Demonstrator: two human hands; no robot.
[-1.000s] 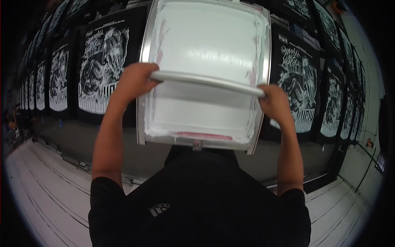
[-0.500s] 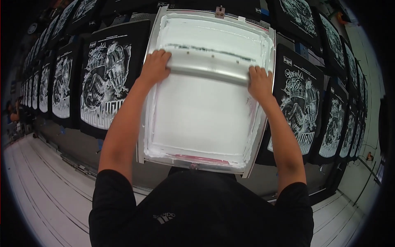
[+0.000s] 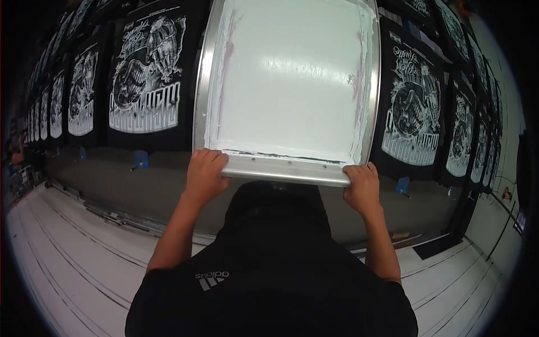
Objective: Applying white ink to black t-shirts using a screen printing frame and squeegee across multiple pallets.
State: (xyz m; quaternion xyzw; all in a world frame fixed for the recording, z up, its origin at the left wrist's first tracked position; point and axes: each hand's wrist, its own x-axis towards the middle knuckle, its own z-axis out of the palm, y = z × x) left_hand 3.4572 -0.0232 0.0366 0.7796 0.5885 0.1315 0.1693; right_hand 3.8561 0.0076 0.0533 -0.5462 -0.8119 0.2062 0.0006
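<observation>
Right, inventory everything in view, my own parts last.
Screen-printing frame: one, silver, centre.
Squeegee: one, silver, across the frame's near end.
Ink: one layer, white, inside the frame.
Printed shirts: many, black with white artwork, both sides.
Fittings: at least three, blue, below the shirts.
Floor: one, whitish with dark lines, both lower sides.
Wall: one, pale, far right.
Co-worker: one, blurred, far left.
T-shirt: one, black, bottom centre.
Forearms: two, bare, below the hands.
Left hand: one, bare, squeegee's left end.
Right hand: one, bare, squeegee's right end.
</observation>
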